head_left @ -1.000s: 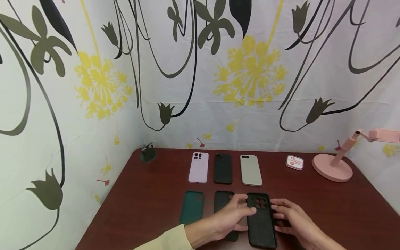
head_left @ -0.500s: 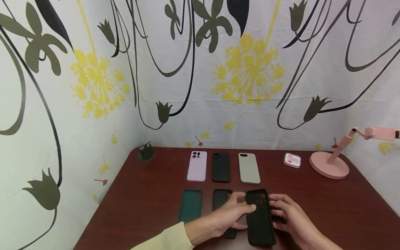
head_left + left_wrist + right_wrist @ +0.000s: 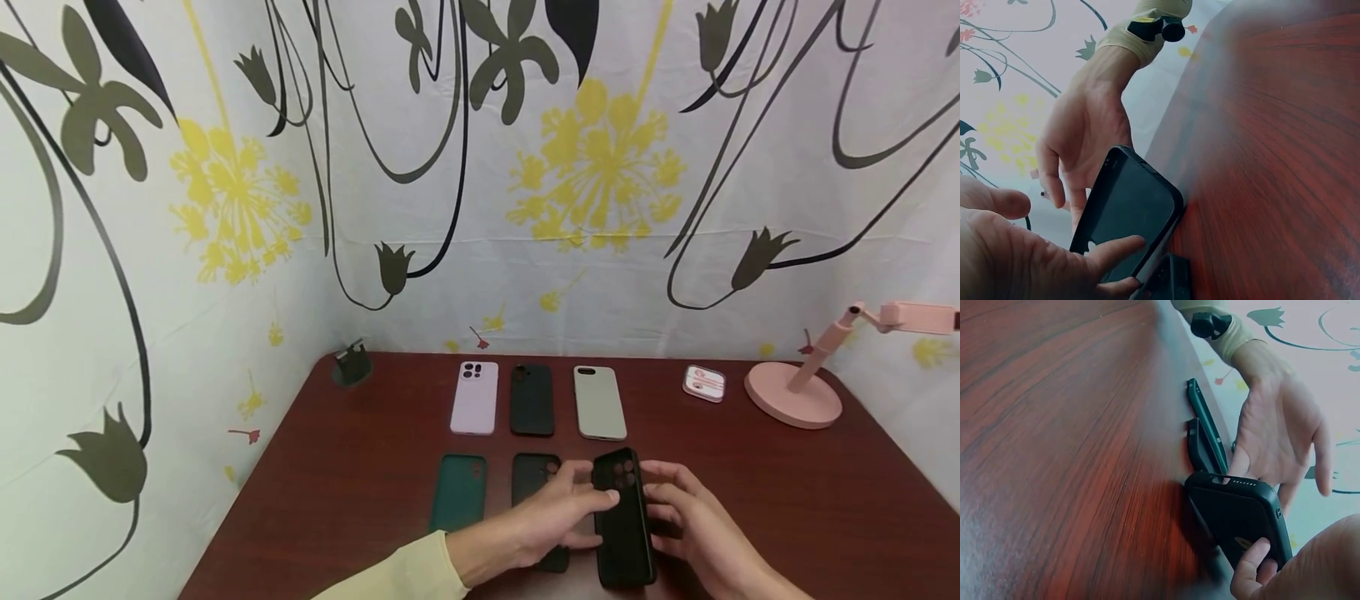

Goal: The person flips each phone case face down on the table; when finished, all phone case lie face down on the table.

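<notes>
Between my two hands is a black phone case (image 3: 622,533), tilted with its right edge higher and its camera cutouts at the far end. My left hand (image 3: 540,521) holds it along the left edge; one finger lies over the inner face in the left wrist view. On the other side, my right hand (image 3: 697,525) holds the right edge, with bent fingertips against the outer face in the right wrist view. A dark phone case (image 3: 529,482) lies partly hidden under my left hand. Left of that lies a teal phone case (image 3: 459,492).
In a back row on the brown table (image 3: 360,467) lie a lilac case (image 3: 474,404), a dark case (image 3: 531,404) and a pale grey case (image 3: 600,408). Further right are a small white square box (image 3: 703,384) and a pink stand (image 3: 793,396). A dark clip-like object (image 3: 352,363) sits back left.
The black phone case, which lay nearly flat, has tilted, its right edge rising and its outline narrowing. My hands stay at its sides, the right one shifting slightly left.
</notes>
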Tool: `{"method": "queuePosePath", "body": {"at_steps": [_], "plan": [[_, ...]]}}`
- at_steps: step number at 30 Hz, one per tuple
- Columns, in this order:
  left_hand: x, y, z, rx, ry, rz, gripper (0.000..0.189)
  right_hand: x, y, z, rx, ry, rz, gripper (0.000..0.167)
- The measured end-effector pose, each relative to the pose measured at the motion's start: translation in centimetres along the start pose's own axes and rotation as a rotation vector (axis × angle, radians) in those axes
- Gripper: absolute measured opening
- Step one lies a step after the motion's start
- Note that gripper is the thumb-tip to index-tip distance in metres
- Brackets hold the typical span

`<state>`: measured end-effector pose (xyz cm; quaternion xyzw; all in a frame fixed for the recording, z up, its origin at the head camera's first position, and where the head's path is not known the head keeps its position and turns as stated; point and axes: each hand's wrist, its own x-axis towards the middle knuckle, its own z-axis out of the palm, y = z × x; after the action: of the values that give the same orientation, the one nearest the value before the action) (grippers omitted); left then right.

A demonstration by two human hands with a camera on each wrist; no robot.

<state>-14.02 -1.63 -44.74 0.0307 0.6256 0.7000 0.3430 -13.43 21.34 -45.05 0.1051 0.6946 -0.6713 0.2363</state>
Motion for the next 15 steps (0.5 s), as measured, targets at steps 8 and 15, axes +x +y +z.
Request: {"method": "queuePosePath", "body": {"at_steps": [8,15], "plan": [[0.0,0.0,-0.2,0.056,-0.014,0.016,0.07,-0.1,0.0,0.9,-0.022,-0.005,-0.002,0.054],[-0.1,0.0,-0.1,0.042,-0.016,0.018,0.063,-0.2,0.0,1.4,-0.025,0.004,-0.015,0.054]]}}
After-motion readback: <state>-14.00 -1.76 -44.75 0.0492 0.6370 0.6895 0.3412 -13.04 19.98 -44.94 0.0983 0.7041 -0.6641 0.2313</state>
